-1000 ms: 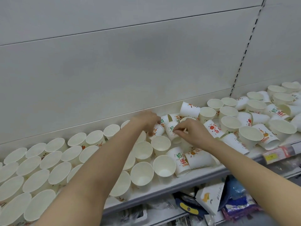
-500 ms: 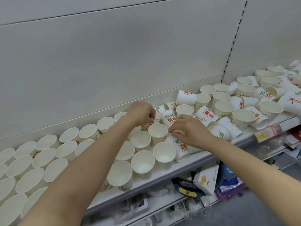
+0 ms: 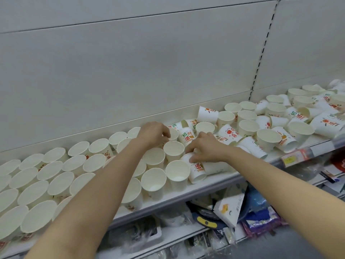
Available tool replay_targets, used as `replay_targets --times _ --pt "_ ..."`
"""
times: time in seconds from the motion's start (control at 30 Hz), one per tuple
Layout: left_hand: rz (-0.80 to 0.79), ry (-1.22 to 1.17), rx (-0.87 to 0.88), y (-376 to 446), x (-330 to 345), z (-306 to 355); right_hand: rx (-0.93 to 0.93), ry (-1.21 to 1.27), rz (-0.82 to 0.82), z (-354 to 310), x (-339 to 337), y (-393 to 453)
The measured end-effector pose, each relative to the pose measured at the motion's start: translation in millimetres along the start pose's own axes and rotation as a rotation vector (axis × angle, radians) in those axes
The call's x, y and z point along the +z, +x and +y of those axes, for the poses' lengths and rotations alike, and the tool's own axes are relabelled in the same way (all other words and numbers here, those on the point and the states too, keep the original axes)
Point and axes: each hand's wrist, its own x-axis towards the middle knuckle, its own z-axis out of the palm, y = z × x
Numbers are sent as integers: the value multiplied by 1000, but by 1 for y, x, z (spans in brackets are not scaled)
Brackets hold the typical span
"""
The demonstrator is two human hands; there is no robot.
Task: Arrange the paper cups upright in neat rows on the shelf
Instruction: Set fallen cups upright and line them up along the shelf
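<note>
White paper cups with red and green print cover the white shelf. On the left, upright cups stand in rows. On the right, a jumble of cups lies tipped and upright. My left hand reaches to the back, its fingers on the rim of an upright cup. My right hand grips the base of a cup lying on its side, just right of two upright front cups.
The grey back panel rises behind the shelf, with a slotted upright at right. A price-tag strip runs along the shelf's front edge. A lower shelf holds packaged goods.
My right hand has moved forward and down from the back cups onto the lying cup near the front. My left hand stays at the back row. The view has shifted to the right.
</note>
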Motion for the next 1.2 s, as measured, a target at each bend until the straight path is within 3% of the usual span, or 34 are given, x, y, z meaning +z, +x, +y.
replay_targets --times 0.2,0.33,0.43,0.6,0.77,0.87,1.07,1.2 --pt "104 -139 -144 -17 -3 9 -36 129 -4 4 -7 5" --pt "125 -198 -197 -25 -5 23 -52 218 126 8 -10 -4" --pt "134 -206 -219 -30 -5 33 -141 100 249 7 -1 -16" --pt "128 -196 -251 -27 -6 50 -297 -25 280 13 12 -23" --pt "111 -172 -269 -10 -8 56 -410 79 331 23 13 -27" --pt "111 -132 -264 7 -15 54 -414 126 412 33 5 -28" --pt "133 -53 -240 56 -22 59 -302 -4 522 73 -30 1" --pt "54 89 -163 85 -18 57 -214 -254 377 102 -64 44"
